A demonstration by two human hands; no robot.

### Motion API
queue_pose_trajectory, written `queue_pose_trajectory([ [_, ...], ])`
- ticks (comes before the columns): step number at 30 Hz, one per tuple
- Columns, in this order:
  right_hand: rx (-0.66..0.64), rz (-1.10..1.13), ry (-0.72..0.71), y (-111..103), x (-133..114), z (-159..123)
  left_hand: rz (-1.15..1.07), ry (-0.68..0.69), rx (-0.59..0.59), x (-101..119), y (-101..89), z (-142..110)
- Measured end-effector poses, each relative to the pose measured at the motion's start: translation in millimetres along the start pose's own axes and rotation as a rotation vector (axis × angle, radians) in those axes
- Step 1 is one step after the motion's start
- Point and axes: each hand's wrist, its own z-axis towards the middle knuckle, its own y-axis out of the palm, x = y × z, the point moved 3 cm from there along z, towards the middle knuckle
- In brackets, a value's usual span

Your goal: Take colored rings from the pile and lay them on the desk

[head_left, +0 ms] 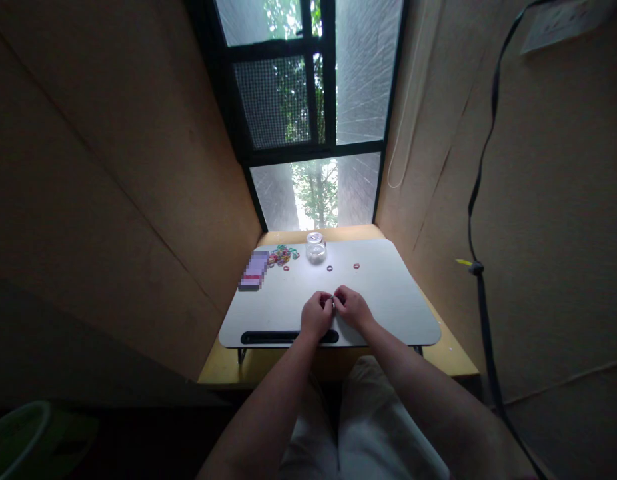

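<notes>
Item [333, 300] between left hand [317, 316] and right hand [352, 308] — too small; green tub [46, 419] — cut off.

Green trees [316, 190] are showing through a dark-framed window [330, 100] between two brown walls, a mesh screen [273, 103] covering one of its panes. A pale looped cord [396, 180] is hanging just beside the frame on the right. Farther right, a black cable [481, 160] is running down past a wall-mounted panel [556, 25], a yellow strip [462, 261] sticking out at its knot. A yellowish wooden ledge [456, 360] is extending below the window, while a green container [38, 437] is sitting in shadow at lower left.
</notes>
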Motion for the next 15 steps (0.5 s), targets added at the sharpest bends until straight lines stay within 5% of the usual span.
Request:
queue_pose_trajectory([
  [15,0.029,-0.025,-0.019,-2.0,-0.4,-0.4,-0.117,0.064,-0.076,-1.9,1.6,-1.3],
])
